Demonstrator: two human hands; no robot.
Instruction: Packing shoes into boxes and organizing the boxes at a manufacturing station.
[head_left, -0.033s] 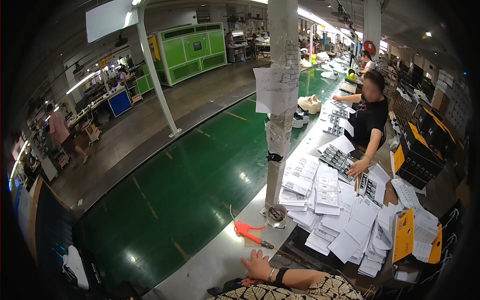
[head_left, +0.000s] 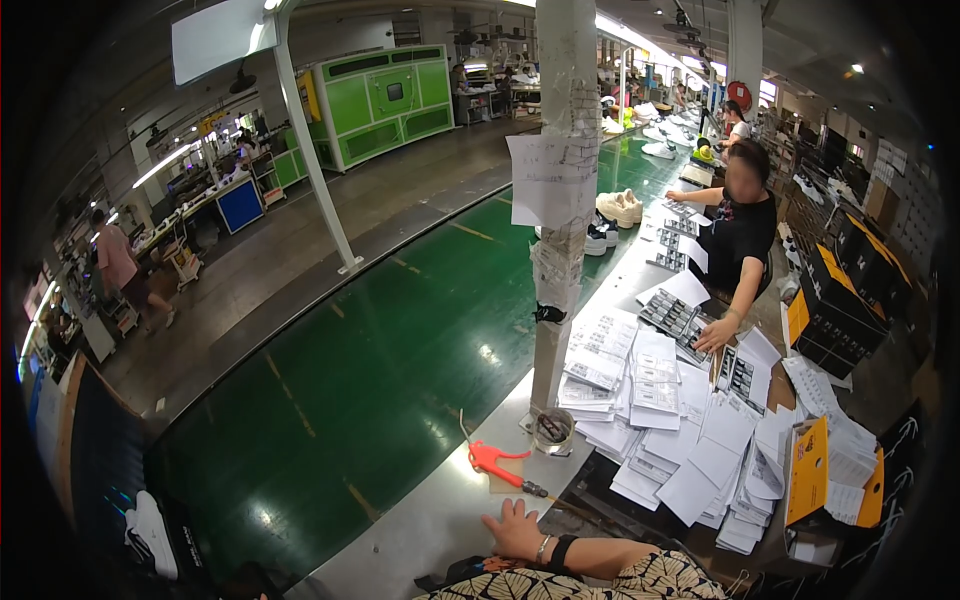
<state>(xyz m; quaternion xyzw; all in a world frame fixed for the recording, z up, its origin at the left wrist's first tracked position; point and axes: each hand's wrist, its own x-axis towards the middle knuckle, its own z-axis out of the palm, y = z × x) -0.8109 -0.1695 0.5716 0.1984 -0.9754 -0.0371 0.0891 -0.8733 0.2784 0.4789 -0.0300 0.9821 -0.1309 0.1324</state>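
My right hand rests on the grey metal edge of the green conveyor belt. Its fingers are spread and nothing is in them. A beaded bracelet and a black wristband circle the wrist. Just beyond the fingertips lies a red air blow gun with a thin bent nozzle, its hose fitting toward me. Beside it, a round clear container with small dark items stands against the post. My left hand is out of the picture.
A wrapped post rises from the belt's edge. White paper stacks and an orange-black box lie right. A co-worker handles printed sheets there. White shoes stand on the belt; another white shoe is at lower left.
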